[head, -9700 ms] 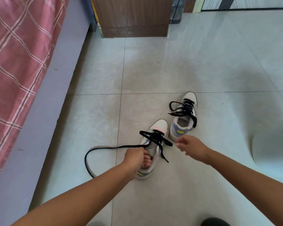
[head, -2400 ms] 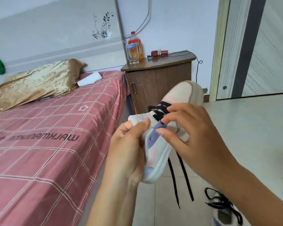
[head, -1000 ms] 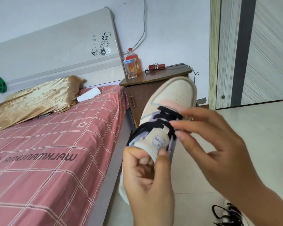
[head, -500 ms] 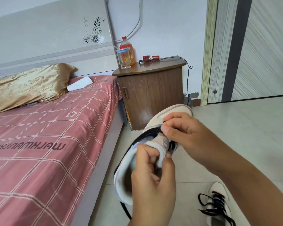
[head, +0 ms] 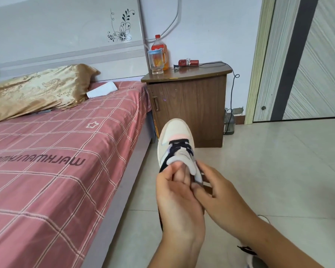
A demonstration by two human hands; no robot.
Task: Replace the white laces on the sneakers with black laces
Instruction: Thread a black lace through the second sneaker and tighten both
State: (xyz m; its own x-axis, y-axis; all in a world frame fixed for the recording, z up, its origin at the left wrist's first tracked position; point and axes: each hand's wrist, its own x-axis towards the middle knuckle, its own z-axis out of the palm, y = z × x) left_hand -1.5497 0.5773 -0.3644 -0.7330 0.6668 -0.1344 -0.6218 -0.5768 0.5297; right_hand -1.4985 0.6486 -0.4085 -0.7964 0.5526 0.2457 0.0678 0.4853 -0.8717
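We hold the sneaker (head: 175, 146) up in front of us, toe pointing away, above the floor (head: 278, 171) beside the bed (head: 66, 151). Our left hand (head: 179, 202) grips its tongue and collar; our right hand (head: 219, 192) pinches the side by the upper eyelets. The black lace (head: 179, 147) already crosses the lower rows. The shoe looks light and fairly stiff, the lace limp and slippery, so we judge it best pinched near its tip.
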